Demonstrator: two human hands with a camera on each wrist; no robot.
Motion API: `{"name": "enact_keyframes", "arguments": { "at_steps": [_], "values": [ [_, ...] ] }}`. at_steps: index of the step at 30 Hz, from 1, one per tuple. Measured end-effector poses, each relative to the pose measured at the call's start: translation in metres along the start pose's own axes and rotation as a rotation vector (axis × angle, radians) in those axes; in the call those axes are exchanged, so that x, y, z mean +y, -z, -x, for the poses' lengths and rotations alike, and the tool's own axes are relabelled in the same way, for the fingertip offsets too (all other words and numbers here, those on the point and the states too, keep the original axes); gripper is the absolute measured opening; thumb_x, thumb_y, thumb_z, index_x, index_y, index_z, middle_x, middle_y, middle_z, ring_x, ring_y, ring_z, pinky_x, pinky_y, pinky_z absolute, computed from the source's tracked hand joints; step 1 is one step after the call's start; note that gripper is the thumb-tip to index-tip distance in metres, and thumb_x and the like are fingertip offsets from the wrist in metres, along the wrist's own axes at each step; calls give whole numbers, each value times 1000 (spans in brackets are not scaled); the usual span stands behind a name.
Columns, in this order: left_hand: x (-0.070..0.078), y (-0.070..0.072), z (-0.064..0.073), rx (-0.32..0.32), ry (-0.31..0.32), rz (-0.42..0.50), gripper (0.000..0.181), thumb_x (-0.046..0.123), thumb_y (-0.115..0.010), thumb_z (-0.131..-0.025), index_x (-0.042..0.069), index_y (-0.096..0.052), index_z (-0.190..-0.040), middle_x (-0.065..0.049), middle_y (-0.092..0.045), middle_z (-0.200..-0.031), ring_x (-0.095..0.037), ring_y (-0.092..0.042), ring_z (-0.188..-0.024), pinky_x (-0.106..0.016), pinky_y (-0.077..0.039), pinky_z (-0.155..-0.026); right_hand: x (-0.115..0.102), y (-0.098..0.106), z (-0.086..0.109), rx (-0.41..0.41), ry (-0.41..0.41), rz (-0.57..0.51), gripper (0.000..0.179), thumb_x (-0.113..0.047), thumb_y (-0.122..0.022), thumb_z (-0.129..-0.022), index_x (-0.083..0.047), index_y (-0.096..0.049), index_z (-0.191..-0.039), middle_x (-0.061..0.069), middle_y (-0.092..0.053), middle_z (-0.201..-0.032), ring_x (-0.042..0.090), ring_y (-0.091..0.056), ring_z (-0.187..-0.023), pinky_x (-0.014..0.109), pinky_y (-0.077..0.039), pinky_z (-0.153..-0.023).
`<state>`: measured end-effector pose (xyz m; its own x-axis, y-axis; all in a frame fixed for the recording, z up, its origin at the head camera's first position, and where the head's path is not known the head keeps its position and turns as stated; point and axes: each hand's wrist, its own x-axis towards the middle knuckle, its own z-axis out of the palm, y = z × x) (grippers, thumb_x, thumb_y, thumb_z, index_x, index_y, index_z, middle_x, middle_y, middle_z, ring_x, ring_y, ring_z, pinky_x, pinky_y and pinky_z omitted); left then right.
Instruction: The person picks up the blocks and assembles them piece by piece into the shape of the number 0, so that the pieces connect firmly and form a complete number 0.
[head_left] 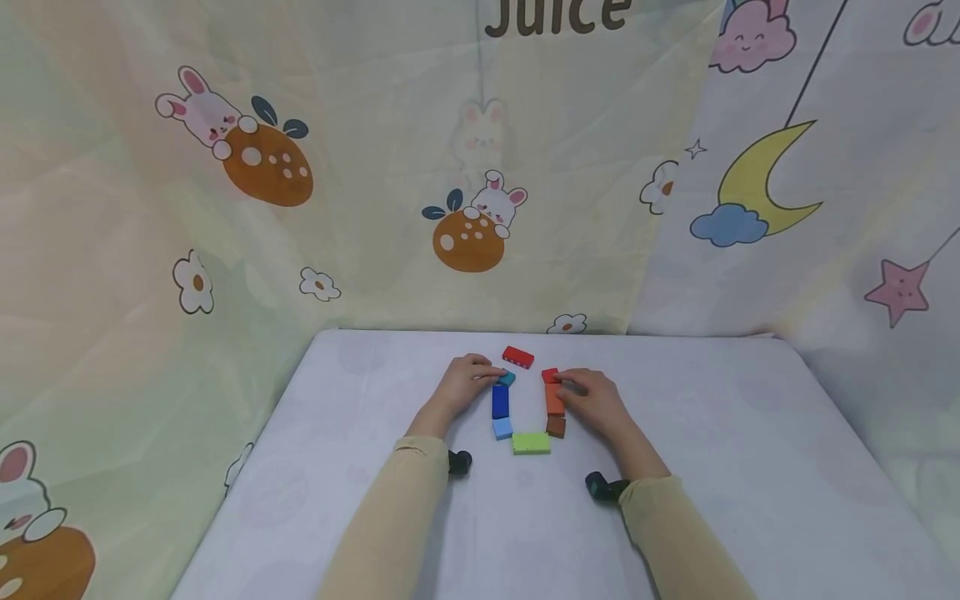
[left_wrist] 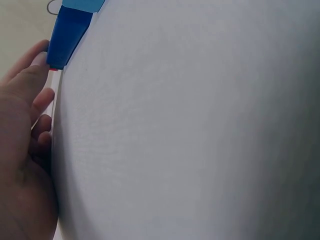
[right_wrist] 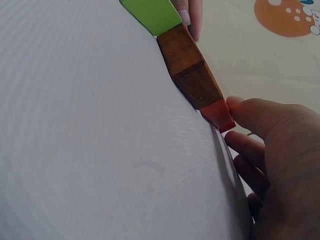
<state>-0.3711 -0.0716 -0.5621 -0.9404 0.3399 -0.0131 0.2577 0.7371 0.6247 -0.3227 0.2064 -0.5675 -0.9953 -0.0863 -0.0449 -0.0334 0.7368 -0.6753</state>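
My left hand [head_left: 463, 385] pinches a small teal block [head_left: 507, 378] at the far end of a dark blue block [head_left: 500, 402]. A light blue block [head_left: 502, 428] lies at the blue one's near end. Opposite, my right hand [head_left: 597, 402] has its fingertips at a small red block [head_left: 550, 375], with the thumb close against an orange block [head_left: 555, 400]. In the right wrist view, thumb and index finger stand around the red end of that row. A brown block [right_wrist: 187, 65] adjoins the orange one. In the left wrist view the blue block hides the teal one.
A light green block [head_left: 531, 443] lies across the near end between the two rows. Beyond both hands, a longer red block [head_left: 518, 357] with white marks lies slanted on the white-covered table [head_left: 720, 433]. A printed cloth [head_left: 375, 167] hangs behind the table.
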Motion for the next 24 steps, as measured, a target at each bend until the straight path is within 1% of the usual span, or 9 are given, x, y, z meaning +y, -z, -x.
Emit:
{"name": "enact_keyframes", "arguments": {
  "at_steps": [6, 15, 19, 24],
  "values": [
    [1, 1, 1, -9, -5, 6, 25, 30, -59, -99, 36, -72, -120, -4, -56, -139, -29, -43, -137, -50, -33, -116, 0, 0, -1, -11, -13, -4, 41, -37, -64, -94, -28, -61, -134, 6, -52, -145, 33, -37, -141, 62, -33, -112],
    [0, 0, -1, -11, -1, 17, 25, 30, -60, -99, 37, -71, -120, -4, -56, -139, -29, -42, -137, -51, -33, -116, 0, 0, 0, 2, 2, 0, 40, -34, -64, -95, -27, -61, -134, 6, -53, -144, 32, -39, -141, 60, -34, -113],
    [-1, -1, -2, -13, -7, 11, 25, 35, -58, -100, 37, -70, -122, -3, -56, -140, -28, -41, -138, -50, -32, -117, 1, 0, -1, 2, 4, 8, 40, -35, -64, -94, -27, -61, -134, 6, -54, -144, 32, -39, -140, 60, -35, -112],
    [-4, -2, -2, -44, -18, -3, 30, 46, -58, -97, 38, -68, -125, -2, -54, -143, -28, -37, -141, -51, -29, -118, 0, 0, -1, 1, -8, 3, 41, -35, -66, -93, -27, -61, -133, 6, -54, -144, 32, -39, -140, 61, -36, -111]
  ]
}}
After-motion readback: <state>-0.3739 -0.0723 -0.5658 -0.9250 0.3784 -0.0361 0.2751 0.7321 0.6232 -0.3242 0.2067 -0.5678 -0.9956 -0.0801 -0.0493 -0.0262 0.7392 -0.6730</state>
